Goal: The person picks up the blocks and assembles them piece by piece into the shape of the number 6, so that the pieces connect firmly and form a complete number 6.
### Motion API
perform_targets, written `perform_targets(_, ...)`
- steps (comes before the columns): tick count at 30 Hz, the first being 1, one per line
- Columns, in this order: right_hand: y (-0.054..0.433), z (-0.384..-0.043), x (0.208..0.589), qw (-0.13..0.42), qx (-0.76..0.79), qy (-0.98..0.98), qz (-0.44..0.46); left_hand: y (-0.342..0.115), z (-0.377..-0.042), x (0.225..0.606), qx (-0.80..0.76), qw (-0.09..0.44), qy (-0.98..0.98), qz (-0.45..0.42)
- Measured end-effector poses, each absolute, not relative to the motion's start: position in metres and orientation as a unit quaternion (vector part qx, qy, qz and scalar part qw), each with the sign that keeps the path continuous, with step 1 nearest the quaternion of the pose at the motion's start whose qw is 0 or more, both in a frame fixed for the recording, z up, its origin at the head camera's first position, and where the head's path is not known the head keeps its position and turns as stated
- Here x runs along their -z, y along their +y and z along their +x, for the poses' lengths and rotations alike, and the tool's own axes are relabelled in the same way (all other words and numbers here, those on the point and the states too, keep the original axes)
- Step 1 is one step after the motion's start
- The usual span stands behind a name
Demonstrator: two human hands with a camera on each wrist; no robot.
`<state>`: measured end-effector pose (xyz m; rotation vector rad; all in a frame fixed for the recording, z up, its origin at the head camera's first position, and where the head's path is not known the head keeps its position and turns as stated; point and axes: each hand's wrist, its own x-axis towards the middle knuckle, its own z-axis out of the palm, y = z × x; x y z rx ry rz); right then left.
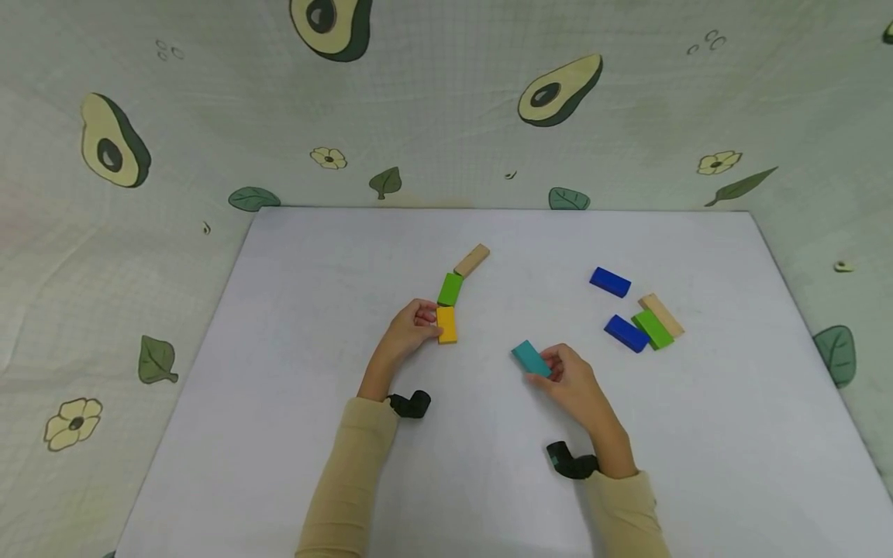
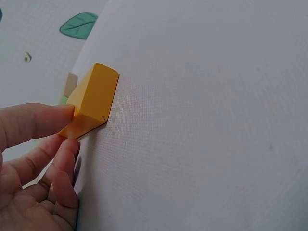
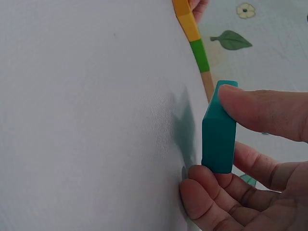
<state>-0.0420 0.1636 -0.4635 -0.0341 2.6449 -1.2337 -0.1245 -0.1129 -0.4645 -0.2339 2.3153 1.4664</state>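
My left hand (image 1: 410, 329) pinches a yellow block (image 1: 447, 325) between thumb and fingers at the near end of a short curved row. Beyond it in the row lie a green block (image 1: 449, 289) and then a plain wooden block (image 1: 472, 260). In the left wrist view the thumb presses the side of the yellow block (image 2: 98, 91). To the right, my right hand (image 1: 568, 380) holds a teal block (image 1: 532, 359) by its near end. The right wrist view shows the teal block (image 3: 220, 139) between thumb and fingers, its shadow falling on the white surface.
At the right lie a blue block (image 1: 610, 282), a second blue block (image 1: 626, 334), a green block (image 1: 653, 330) and a plain wooden block (image 1: 663, 314), the last three close together. A patterned cloth (image 1: 446, 116) rises behind the white table (image 1: 314, 256). Black cameras are on both wrists.
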Motion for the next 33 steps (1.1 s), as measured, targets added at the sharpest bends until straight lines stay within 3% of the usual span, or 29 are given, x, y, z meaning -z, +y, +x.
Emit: perform_targets(33,0.130,-0.040,0.462,0.139,0.433,0.890,-0.040,-0.114,-0.125,0.467,-0.522,0.192,0.827,-0.075)
